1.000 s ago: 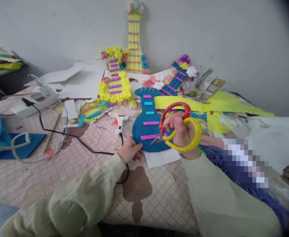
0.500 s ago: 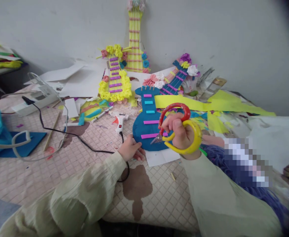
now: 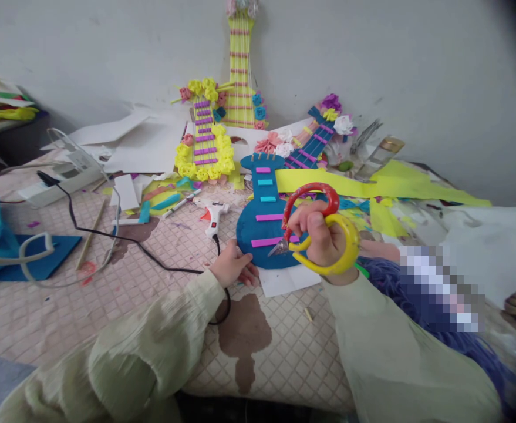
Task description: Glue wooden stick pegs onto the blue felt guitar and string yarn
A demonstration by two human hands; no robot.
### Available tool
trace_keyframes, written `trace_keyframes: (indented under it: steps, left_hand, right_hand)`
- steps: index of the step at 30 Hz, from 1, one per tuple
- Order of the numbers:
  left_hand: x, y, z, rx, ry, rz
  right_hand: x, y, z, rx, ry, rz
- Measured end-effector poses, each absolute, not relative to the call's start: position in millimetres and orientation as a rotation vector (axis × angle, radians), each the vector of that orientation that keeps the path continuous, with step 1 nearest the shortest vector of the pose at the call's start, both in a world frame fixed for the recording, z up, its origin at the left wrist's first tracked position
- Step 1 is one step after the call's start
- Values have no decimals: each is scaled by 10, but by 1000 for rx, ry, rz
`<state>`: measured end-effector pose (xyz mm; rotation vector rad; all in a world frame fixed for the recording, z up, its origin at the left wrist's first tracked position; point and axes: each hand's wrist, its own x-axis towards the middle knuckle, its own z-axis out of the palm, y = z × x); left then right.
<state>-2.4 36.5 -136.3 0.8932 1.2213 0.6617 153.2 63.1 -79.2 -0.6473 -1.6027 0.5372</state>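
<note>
A blue craft guitar (image 3: pixel 244 226) with pink and light-blue strips across its neck and body lies on the table in front of me. My left hand (image 3: pixel 233 264) is at its lower left edge, thumb on the rim and fingers curled low beside it. Held over the guitar's lower right is a pair of scissors (image 3: pixel 343 258) with one red and one yellow handle loop. My right hand (image 3: pixel 321 238) is closed around those handles, and the short blades point down to the left. A white sheet (image 3: pixel 284 283) shows from under the guitar.
A white glue gun (image 3: pixel 215 220) stands left of the guitar, its black cord (image 3: pixel 152 258) crossing the table. Behind are a yellow flower-trimmed guitar (image 3: pixel 205 141), a glass jar (image 3: pixel 383 155) and a long yellow strip (image 3: pixel 328 182). Blue yarn-like strands (image 3: pixel 385 282) lie right, near a person's arm (image 3: pixel 378 249).
</note>
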Motion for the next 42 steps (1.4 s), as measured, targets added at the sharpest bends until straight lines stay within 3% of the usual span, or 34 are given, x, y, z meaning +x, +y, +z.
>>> trace_keyframes:
  steps: [42]
  left_hand:
    - [-22, 375, -1374, 923, 1234, 656]
  right_hand:
    - [1548, 582, -852, -684, -1884, 497]
